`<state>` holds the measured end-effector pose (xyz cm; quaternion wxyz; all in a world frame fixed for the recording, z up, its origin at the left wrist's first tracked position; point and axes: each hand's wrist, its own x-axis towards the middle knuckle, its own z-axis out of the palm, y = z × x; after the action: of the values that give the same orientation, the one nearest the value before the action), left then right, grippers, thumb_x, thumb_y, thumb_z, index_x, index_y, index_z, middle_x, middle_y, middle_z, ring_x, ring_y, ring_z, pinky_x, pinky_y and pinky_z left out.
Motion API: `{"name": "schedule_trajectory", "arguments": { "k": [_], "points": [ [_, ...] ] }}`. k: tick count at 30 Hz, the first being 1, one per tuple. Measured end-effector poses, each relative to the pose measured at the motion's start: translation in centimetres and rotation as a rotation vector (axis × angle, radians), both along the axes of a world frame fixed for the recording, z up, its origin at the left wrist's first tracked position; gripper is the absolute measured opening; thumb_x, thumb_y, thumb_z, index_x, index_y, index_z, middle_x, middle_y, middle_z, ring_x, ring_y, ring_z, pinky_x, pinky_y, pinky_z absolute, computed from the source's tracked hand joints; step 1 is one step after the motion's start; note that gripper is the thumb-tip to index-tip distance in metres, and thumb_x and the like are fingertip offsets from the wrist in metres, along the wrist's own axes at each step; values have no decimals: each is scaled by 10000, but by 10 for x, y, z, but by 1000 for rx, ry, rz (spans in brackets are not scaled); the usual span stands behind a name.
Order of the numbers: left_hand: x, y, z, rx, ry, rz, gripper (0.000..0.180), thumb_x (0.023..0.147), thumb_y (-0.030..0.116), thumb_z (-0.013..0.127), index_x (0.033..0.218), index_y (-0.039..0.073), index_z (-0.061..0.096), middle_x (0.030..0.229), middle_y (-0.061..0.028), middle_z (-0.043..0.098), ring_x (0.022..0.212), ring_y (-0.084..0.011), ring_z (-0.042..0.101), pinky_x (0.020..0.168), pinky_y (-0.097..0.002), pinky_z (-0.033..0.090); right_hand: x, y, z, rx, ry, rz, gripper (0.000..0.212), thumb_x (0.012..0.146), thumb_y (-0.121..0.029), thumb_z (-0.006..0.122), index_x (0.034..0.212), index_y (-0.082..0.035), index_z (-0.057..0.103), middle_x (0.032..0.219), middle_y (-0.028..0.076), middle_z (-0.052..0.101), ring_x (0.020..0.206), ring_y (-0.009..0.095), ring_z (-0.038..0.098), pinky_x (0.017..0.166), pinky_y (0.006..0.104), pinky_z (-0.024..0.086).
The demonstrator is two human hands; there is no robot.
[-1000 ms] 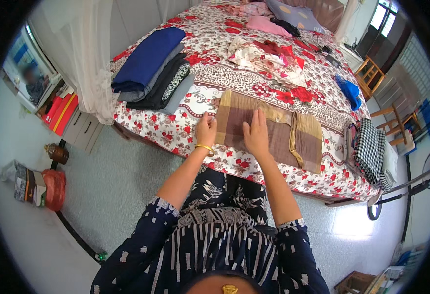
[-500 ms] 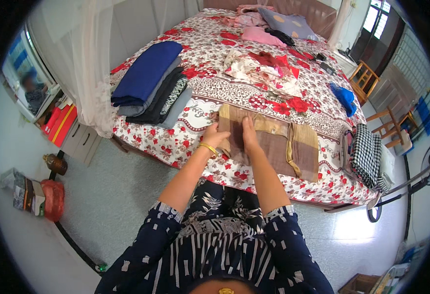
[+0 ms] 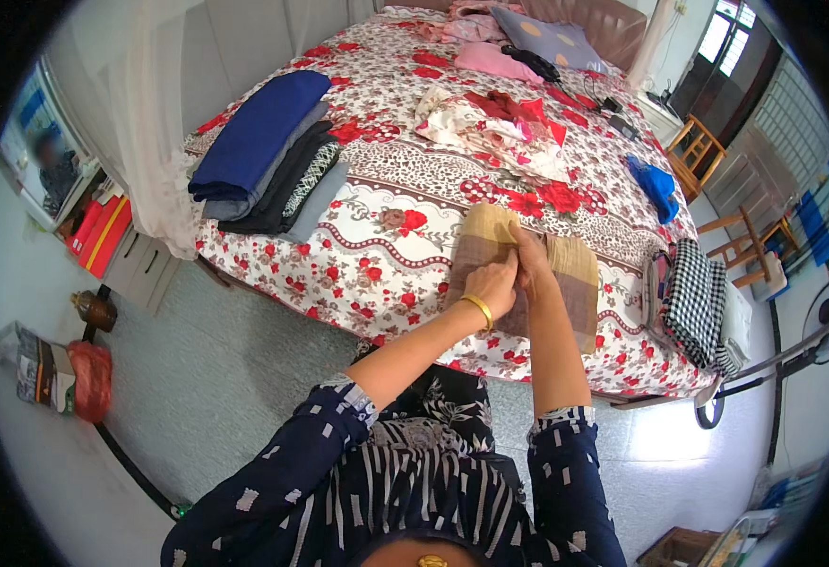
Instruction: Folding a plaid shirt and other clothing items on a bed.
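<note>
A thin brown cloth with tan bands [image 3: 576, 295] lies folded near the bed's front edge. Its left part is turned up and over toward the right. My left hand [image 3: 492, 285], with a gold bangle at the wrist, is closed on this turned-over part, its index finger stretched along it; the fingertips are partly hidden. Right beside it, my right hand [image 3: 534, 260] rests on the cloth along the fold, fingers stretched out and close together. The two hands nearly touch.
A stack of folded clothes, blue on top [image 3: 261, 132], lies on the bed's left side. Crumpled white and red clothing [image 3: 490, 132] is farther back. A blue bundle [image 3: 654, 189] and a folded checked cloth [image 3: 696, 300] lie at the right. Wooden chairs [image 3: 698, 156] stand beyond.
My left hand has moved right, bringing the cloth's left part over toward its right part. My right hand has shifted right too. The view has moved slightly.
</note>
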<state>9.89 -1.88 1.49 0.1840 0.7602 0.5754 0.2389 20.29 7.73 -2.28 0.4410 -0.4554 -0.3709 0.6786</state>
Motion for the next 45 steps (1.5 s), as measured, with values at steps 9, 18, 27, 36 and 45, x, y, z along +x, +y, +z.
{"name": "schedule_trajectory", "arguments": {
  "k": [9,18,27,36,45],
  "points": [
    [3,-35,-17,168,-7,-82,587,706,104,550,1258,58,355,874,-165,557,712,-338,576,597,-434,465,6,7,-2,426,-862,-334,372,714,-117,557,1074,-25,538,859,167,618,777,264,598,717,346,450],
    [-17,-4,1,362,-294,-107,273,812,159,490,1059,57,546,961,-128,554,891,-293,534,773,-381,438,28,-2,-13,411,-843,-295,436,726,-134,553,1145,-35,491,889,201,592,805,308,584,730,374,440],
    [-46,55,-26,374,-29,-88,357,856,232,437,1135,13,473,1223,-156,434,1183,-294,354,958,-412,312,3,-61,15,591,-1030,-291,366,776,-98,531,1141,-87,498,919,217,584,847,374,560,757,424,432],
    [-30,58,-50,167,324,-43,506,874,376,367,1283,82,330,1369,-86,266,1281,-237,202,991,-534,198,2,-77,0,682,-1163,-324,255,778,-49,497,1029,-28,539,939,228,545,768,400,553,670,459,443],
    [-26,73,-47,295,96,-110,420,862,273,414,1227,67,394,1321,-105,338,1252,-265,256,994,-523,204,-27,-110,9,967,-1185,-262,392,779,-71,507,1138,69,439,1160,215,446,1078,353,432,909,405,355]
  ]
}}
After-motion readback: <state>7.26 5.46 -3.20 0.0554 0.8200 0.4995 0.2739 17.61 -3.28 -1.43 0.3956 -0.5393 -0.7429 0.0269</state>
